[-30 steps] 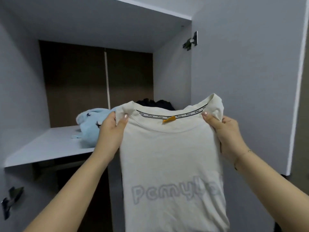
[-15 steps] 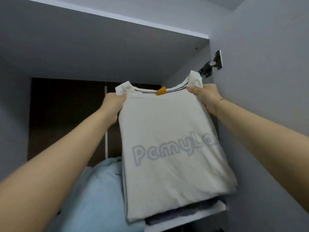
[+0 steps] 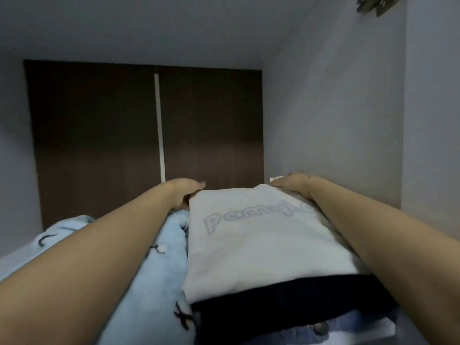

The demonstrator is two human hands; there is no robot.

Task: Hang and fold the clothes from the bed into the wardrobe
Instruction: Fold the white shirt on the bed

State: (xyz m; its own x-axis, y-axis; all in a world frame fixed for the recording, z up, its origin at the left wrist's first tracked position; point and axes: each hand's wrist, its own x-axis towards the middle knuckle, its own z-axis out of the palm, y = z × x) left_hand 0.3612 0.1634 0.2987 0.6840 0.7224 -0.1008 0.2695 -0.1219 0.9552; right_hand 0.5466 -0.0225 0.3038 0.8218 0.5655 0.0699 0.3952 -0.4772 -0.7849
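Resting now on dark stack (image 3: 286, 305): white shirt (image 3: 261, 242), lowered.

From here I cannot see the fingers of my left hand (image 3: 185, 192) or right hand (image 3: 291, 183): they drop behind the far edge of the folded white T-shirt (image 3: 261, 237), so I cannot tell whether either grip still has the cloth. The shirt's printed lettering (image 3: 251, 216) is blurred and runs under my right forearm. The dark garment (image 3: 278, 305) and denim (image 3: 308, 332) beneath show only front edges, and the hinge (image 3: 375, 5) is cut by the top edge.
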